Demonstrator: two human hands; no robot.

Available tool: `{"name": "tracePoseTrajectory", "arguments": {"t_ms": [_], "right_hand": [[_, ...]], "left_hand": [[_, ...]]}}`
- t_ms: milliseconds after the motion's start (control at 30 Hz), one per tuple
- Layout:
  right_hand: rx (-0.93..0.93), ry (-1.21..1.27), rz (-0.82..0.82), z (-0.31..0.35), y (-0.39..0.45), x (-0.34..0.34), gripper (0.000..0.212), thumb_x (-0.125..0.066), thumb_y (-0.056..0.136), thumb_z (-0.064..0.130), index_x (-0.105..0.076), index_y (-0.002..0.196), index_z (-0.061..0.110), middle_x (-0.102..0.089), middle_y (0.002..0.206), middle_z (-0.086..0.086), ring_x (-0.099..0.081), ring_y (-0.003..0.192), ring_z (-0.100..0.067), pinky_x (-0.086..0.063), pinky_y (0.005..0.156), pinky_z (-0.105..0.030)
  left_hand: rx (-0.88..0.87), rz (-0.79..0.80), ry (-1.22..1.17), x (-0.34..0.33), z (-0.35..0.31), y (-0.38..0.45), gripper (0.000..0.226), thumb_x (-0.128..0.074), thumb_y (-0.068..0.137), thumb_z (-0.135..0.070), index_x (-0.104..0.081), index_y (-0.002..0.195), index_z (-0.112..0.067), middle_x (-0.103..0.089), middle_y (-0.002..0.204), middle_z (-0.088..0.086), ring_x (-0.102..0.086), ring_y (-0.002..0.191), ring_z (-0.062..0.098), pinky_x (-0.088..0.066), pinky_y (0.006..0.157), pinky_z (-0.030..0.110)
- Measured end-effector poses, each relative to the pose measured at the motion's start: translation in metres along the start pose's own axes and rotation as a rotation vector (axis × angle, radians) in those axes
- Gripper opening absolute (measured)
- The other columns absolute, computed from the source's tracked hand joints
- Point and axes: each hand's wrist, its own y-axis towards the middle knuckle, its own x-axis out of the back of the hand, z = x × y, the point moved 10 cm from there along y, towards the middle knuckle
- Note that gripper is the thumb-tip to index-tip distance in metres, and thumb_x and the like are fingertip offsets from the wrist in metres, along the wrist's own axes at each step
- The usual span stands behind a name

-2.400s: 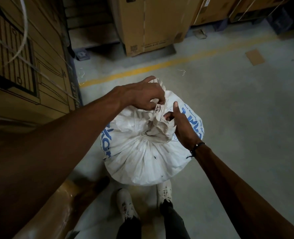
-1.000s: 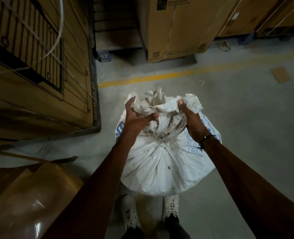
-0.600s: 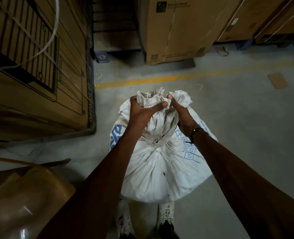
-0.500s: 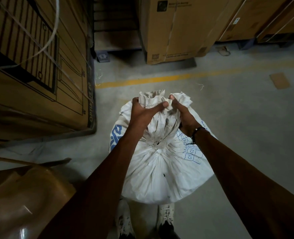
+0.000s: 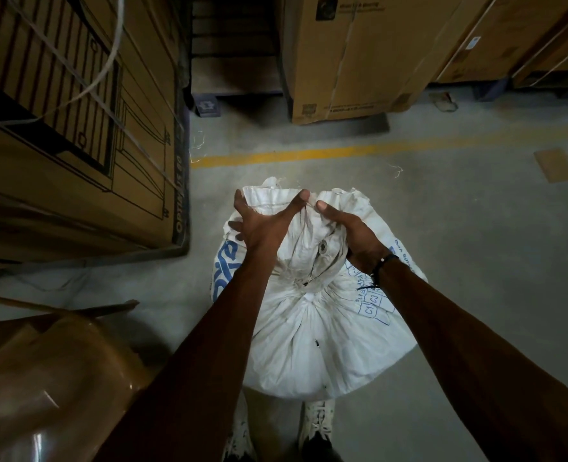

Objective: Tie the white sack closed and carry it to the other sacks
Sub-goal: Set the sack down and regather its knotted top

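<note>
A full white sack [image 5: 312,341] with blue print stands on the concrete floor just in front of my shoes. Its neck is gathered and cinched at the middle, and the loose top flap fans out above the cinch. My left hand [image 5: 262,225] grips the left part of that flap, thumb on top and fingers wrapped under the cloth. My right hand [image 5: 352,231], with a dark band at the wrist, grips the right part of the flap. A metal eyelet [image 5: 322,246] shows in the cloth between my hands. No other sacks are in view.
A tall strapped cardboard carton [image 5: 76,128] stands close on the left. More cartons [image 5: 359,58] line the far side beyond a yellow floor line [image 5: 309,155]. A brown wrapped bundle [image 5: 49,378] lies at the near left. A cardboard scrap [image 5: 556,165] lies on the floor at right.
My hands went from working at the cinched neck to taking hold of the flap's two sides. In the last half second they spread slightly apart and the flap opened wider.
</note>
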Motion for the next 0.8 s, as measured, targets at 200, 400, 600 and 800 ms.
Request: {"name": "tracePoseTrajectory", "arguments": {"t_ms": [200,400,600,800], "right_hand": [[0.059,0.012,-0.069,0.003,0.006,0.007,0.049,-0.072,0.096,0.033,-0.07,0.136,0.004,-0.072,0.136,-0.021,-0.07,0.126,-0.034,-0.057,0.108,-0.041],[0.082,0.009,-0.065,0.009,0.007,0.01,0.049,-0.065,0.096,0.036,-0.07,0.136,0.008,-0.074,0.134,-0.016,-0.069,0.129,-0.031,-0.053,0.114,-0.042],[0.063,0.02,0.005,0.008,0.009,0.002,0.034,-0.053,0.106,0.031,-0.074,0.125,0.014,-0.08,0.123,-0.01,-0.076,0.117,-0.023,-0.057,0.102,-0.035],[0.074,0.052,0.021,0.008,0.011,-0.004,0.046,-0.052,0.106,0.031,-0.066,0.138,0.001,-0.073,0.132,-0.021,-0.073,0.122,-0.031,-0.061,0.098,-0.033]], "left_hand": [[-0.124,0.227,-0.149,-0.025,-0.015,0.008,0.114,-0.089,0.044,-0.081,-0.053,0.135,-0.023,-0.071,0.126,-0.003,-0.071,0.117,0.018,-0.059,0.1,0.041],[-0.198,0.229,-0.13,-0.029,-0.021,0.002,0.094,-0.088,0.063,-0.072,-0.052,0.132,-0.021,-0.072,0.114,-0.011,-0.072,0.111,0.014,-0.058,0.101,0.038],[-0.217,0.225,-0.06,-0.033,-0.02,0.005,0.091,-0.078,0.06,-0.085,-0.065,0.121,-0.02,-0.077,0.112,-0.006,-0.075,0.102,0.011,-0.061,0.094,0.037],[-0.222,0.19,0.099,-0.036,-0.018,0.018,0.117,-0.062,0.051,-0.105,-0.071,0.117,-0.009,-0.075,0.123,0.011,-0.072,0.116,0.025,-0.059,0.101,0.05]]}}
